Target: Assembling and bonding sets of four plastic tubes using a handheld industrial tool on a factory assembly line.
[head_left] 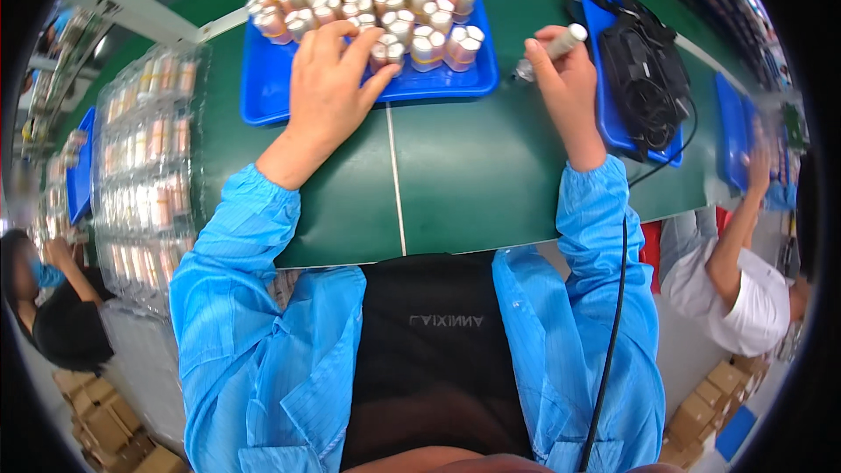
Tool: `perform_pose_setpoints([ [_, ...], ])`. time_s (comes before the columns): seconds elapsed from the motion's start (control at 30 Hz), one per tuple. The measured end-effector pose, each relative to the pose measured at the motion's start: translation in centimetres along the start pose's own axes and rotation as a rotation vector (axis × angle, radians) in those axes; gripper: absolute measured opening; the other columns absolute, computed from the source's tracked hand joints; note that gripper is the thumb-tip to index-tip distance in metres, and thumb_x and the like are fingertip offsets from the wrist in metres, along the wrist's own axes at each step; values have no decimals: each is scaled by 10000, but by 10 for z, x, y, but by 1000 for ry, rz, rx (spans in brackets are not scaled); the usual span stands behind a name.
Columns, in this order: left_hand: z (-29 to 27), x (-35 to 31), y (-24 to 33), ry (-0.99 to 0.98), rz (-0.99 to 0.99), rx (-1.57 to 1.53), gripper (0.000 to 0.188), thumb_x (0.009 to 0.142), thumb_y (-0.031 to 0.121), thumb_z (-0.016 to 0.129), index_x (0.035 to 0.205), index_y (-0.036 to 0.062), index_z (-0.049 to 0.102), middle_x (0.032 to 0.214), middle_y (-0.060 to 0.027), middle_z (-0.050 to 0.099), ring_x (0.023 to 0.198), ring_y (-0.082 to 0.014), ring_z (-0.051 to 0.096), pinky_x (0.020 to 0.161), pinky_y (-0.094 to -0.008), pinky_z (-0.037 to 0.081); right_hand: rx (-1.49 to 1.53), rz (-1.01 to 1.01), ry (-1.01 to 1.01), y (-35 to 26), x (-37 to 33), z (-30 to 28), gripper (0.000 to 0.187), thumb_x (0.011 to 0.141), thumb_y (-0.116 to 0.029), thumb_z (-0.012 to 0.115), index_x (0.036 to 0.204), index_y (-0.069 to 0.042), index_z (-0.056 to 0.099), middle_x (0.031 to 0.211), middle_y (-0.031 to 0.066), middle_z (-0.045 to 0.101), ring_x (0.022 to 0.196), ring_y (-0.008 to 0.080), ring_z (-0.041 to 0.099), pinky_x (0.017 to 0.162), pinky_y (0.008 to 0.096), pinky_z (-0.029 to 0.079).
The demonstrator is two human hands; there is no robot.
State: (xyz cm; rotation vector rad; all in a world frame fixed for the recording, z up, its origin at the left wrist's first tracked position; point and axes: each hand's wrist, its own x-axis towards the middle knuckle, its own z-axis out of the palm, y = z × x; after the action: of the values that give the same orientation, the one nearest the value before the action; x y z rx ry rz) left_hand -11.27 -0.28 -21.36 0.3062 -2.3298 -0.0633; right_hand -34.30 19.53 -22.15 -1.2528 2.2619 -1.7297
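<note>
Thumb and fingers of my left hand [328, 88] close around a short bundle of silver-topped cylinders [386, 52] at the front of a blue tray [307, 105]. Several like bundles [427, 48], silver on top with pinkish or pale sides, stand upright in that tray. To the right, over the green table, my right hand [568, 83] is closed on a pale, rod-shaped tool [565, 42]. Its light end points up and right, and a darker end [524, 71] shows beyond the fingers at the left. The tool's middle is hidden by the hand.
Right of my right hand, a second blue tray [612, 131] holds a black bag with cables [646, 70]. Clear plastic trays of cylinders [144, 153] stand at the left. A black cable [620, 289] hangs across my right side. Co-workers [740, 289] sit either side.
</note>
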Motion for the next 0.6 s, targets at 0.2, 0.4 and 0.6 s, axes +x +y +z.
perform_pose_setpoints([
  [0.2, 0, -3, 6, -64, 13, 53, 446, 735, 212, 827, 1134, 86, 672, 1108, -99, 561, 979, -293, 535, 828, -389, 462, 94, -10, -118, -1, -3, -10, 212, 971, -218, 627, 1043, -21, 601, 842, 52, 682, 683, 107, 621, 615, 251, 500],
  [0.4, 0, -8, 2, 79, 22, -92, 497, 682, 151, 863, 1098, 49, 612, 1139, -115, 588, 978, -301, 562, 824, -403, 470, 131, 62, -58, -8, -4, -4, 196, 961, -209, 669, 952, -28, 595, 770, 22, 658, 579, 58, 550, 509, 221, 424],
  [0.6, -6, -19, 37, 18, 50, -706, 552, 693, 164, 916, 1084, 46, 544, 1054, -95, 671, 716, -132, 567, 568, -241, 439, 245, 46, 134, -17, -2, -12, 184, 952, -149, 689, 908, -57, 536, 759, 67, 668, 514, 58, 502, 466, 203, 393],
])
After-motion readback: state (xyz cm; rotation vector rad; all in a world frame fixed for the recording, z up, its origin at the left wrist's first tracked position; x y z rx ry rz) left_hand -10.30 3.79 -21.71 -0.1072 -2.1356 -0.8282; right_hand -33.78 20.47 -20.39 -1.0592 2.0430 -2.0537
